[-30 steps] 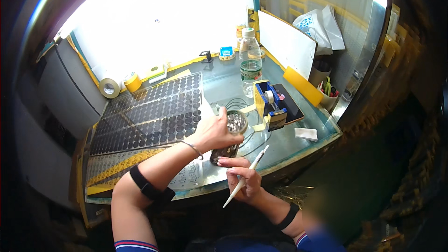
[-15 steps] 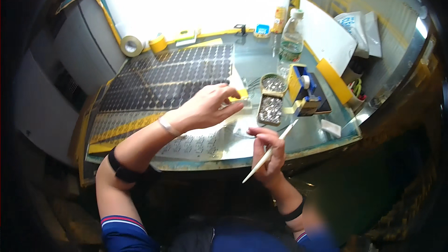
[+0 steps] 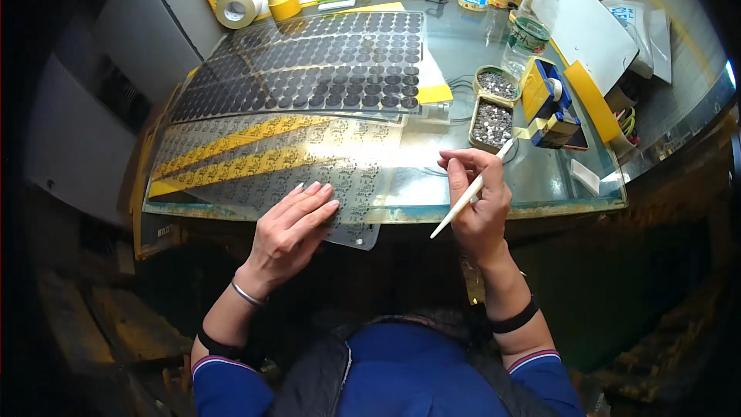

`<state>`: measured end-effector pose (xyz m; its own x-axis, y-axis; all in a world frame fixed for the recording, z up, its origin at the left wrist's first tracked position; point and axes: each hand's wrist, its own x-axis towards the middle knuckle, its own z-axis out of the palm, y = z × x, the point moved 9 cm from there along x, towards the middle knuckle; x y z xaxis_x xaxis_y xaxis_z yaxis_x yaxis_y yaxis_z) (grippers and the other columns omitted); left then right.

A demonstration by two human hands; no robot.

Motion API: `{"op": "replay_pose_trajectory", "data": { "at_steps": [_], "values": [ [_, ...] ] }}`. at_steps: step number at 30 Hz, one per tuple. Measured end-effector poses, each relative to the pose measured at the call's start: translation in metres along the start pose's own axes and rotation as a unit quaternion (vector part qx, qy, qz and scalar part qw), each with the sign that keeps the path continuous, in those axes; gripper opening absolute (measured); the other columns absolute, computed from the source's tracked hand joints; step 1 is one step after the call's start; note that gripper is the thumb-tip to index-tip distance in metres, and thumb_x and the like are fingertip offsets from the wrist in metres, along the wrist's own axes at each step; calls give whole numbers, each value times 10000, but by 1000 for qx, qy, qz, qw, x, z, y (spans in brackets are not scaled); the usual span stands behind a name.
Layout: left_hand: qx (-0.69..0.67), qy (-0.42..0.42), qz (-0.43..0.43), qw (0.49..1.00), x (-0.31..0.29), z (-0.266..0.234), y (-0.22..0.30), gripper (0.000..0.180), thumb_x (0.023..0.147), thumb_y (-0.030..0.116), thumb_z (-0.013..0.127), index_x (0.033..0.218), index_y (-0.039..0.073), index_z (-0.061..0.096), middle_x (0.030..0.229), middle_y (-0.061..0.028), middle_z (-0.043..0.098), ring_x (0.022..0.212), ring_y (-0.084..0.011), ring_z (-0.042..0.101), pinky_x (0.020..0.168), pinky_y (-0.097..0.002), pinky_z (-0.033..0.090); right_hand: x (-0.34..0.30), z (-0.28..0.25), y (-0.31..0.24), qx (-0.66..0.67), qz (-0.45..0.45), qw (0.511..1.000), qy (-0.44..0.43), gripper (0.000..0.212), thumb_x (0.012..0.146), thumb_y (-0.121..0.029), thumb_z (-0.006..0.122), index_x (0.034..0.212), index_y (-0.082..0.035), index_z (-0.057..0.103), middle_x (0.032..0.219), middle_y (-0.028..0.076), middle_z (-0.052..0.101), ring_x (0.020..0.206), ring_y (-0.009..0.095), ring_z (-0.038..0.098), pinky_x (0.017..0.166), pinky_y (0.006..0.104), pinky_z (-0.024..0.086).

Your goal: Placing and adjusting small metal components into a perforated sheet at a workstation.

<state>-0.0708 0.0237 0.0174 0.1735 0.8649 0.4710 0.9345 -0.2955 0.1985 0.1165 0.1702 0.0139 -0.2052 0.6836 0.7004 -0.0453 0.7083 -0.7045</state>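
The left hand [image 3: 287,233] has its fingers stretched out close together, gripping nothing; they lie flat on the near part of a clear sheet [image 3: 363,162], which is printed with small dark patterns. The right hand [image 3: 480,205] has its fingers closed around a white pen-like tool [image 3: 465,198]. This tool is held slanting: its lower end comes toward the person, and its thin upper end points away and to the right.

Just right of the left fingertips, a rounded corner [image 3: 358,239] passes over the front edge of the bench [image 3: 540,193]; whether it belongs to the sheet or to a plate below, one cannot tell. Beyond the same fingers, yellow strips [image 3: 255,174] show at the sheet, and behind them lies a panel [image 3: 309,69] with rows of black discs.

Beyond the right fingers stands a rectangular container [image 3: 492,125] with small silvery pieces, near the tool's upper end. Just behind it is a rounded container [image 3: 496,83] with similar pieces. To the right of both stands a blue and yellow tape dispenser [image 3: 552,108]. A small white block [image 3: 585,176] lies to the right of the right fingers. Farthest from them is a clear bottle [image 3: 544,4].
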Motion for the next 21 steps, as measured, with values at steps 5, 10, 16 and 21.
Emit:
{"op": "replay_pose_trajectory", "data": {
  "at_steps": [5,10,16,21],
  "values": [
    [-40,31,-13,999,0,-12,-9,467,714,10,751,1168,24,644,1250,-175,618,1166,-345,596,1016,-453,469,0,0,3,-10,10,1000,-4,119,907,-14,618,1018,5,579,878,131,677,784,224,696,688,317,541],
    [76,102,-58,990,-21,-46,-53,320,776,-14,711,1093,11,677,1116,-168,669,1020,-340,652,912,-386,523,0,1,3,-21,-5,1000,-2,118,899,-32,633,1004,-6,587,870,136,671,775,263,692,678,339,536],
    [-66,335,-231,911,-108,-165,-118,94,941,52,611,979,-2,678,936,-83,715,869,-170,678,802,-321,553,2,-4,3,-28,-9,1000,8,130,884,-51,654,994,-19,591,860,142,663,771,308,680,662,362,525],
    [9,537,-341,772,-205,-319,-138,221,981,179,584,1079,-14,633,1009,-118,698,910,-169,669,826,-301,543,0,-3,2,-20,4,1000,6,137,876,-44,657,991,-18,587,848,143,661,756,306,680,652,368,528]
  ]
}}
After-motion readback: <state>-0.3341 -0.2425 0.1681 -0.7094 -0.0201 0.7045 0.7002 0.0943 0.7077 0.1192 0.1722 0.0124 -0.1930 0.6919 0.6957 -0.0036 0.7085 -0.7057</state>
